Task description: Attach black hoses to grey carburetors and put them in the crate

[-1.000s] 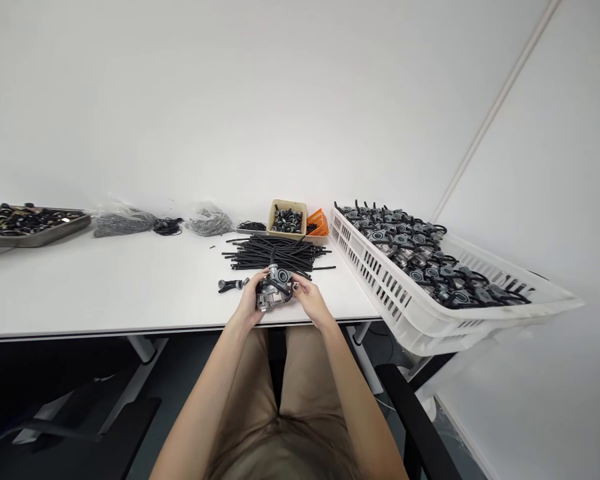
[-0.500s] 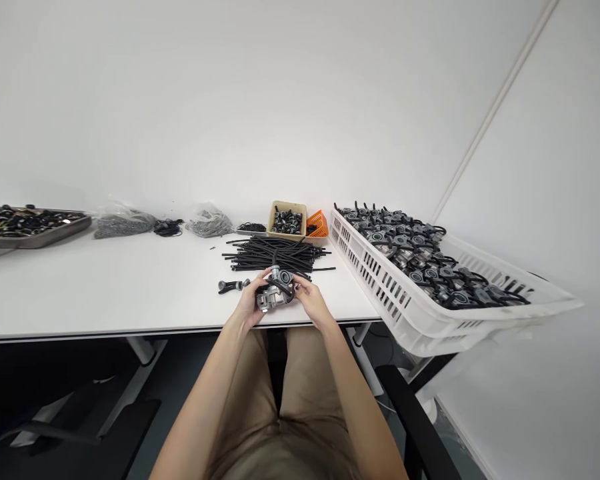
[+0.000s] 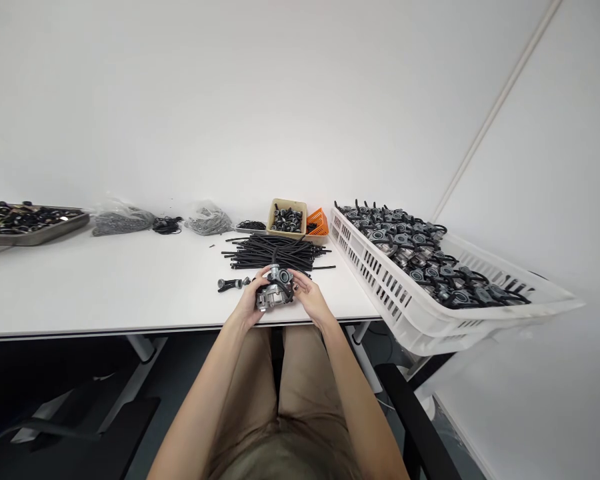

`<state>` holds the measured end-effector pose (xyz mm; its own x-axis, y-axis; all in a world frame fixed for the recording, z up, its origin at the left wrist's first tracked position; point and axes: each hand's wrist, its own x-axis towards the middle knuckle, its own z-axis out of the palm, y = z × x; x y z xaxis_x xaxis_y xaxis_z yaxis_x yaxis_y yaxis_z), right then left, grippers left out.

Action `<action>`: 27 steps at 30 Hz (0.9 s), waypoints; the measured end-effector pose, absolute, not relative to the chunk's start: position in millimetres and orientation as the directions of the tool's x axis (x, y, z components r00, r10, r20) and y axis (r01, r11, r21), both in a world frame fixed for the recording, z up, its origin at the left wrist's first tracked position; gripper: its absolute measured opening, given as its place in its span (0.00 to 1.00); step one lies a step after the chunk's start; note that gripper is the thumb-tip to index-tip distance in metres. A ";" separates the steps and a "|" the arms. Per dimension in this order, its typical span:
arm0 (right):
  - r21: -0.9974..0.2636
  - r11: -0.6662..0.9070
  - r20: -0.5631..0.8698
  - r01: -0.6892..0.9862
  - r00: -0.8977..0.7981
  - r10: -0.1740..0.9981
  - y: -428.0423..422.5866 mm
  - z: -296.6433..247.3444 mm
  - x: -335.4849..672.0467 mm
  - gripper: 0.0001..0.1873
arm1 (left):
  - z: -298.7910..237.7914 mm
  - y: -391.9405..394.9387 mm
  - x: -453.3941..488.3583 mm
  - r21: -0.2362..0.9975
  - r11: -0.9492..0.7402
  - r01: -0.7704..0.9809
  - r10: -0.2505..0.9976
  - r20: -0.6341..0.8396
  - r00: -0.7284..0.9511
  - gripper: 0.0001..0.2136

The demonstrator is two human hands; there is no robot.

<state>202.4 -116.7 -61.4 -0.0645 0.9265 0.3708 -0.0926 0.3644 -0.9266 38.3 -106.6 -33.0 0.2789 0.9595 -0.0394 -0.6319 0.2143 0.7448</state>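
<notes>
Left hand [image 3: 251, 301], right hand [image 3: 309, 295] curled, fingers inward, nearly meeting.

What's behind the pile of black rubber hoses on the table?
Behind the loose pile of thin black rubber hoses stand an open tan box of small metal-and-black parts and an orange mesh plastic basket. The box partly hides the basket, whose inside cannot be seen.

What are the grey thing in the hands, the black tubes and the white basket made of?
The carburetor looks like cast aluminium: dull grey, slightly rough metal. The black tubes seem to be rubber or soft plastic, matte and gently curved. The white crate looks like moulded plastic, smooth with slotted walls.
</notes>
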 end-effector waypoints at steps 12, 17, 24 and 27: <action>-0.896 0.432 0.444 -0.105 -0.209 0.871 -121.2 -58.6 202.5 0.39 | -26.1 -110.1 44.9 0.705 0.233 -0.670 0.967 -0.093 0.238 0.14; -0.902 0.403 0.428 -0.154 -0.210 0.879 -123.2 -57.5 202.0 0.39 | -25.0 -111.7 42.9 0.690 0.280 -0.667 0.955 -0.128 0.268 0.12; -0.893 0.425 0.432 -0.145 -0.012 0.902 -122.9 -59.8 202.6 0.23 | -24.5 -107.0 36.2 0.630 0.318 -0.708 0.939 -0.103 0.329 0.16; -0.911 0.404 0.412 -0.083 -0.125 0.903 -124.3 -58.7 201.5 0.21 | -26.1 -103.8 36.7 0.594 0.269 -0.758 0.962 -0.136 0.235 0.14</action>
